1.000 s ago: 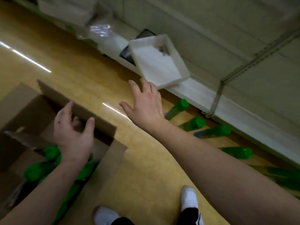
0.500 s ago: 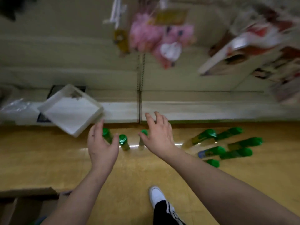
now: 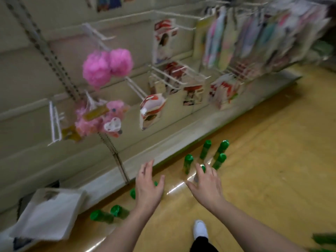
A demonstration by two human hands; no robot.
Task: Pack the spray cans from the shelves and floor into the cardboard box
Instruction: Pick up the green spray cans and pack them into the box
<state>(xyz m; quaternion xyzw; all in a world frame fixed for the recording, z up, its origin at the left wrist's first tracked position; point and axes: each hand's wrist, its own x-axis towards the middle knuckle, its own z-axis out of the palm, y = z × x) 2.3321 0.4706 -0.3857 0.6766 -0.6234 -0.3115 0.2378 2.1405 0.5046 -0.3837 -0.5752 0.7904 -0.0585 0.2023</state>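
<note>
floor is running along the shelf base. white tray is leaning at far left. left grip and right grip are hovering spread, holding nothing. green cans are sitting on the floor by the shelf, just past both grips.

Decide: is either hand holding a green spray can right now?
No, the left hand and the right hand are both open, fingers spread, holding nothing.

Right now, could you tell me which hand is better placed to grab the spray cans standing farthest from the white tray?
Right. The right hand is open with its fingertips at the nearest green-capped spray can of that cluster; the left hand hovers over other cans nearer the white tray.
</note>
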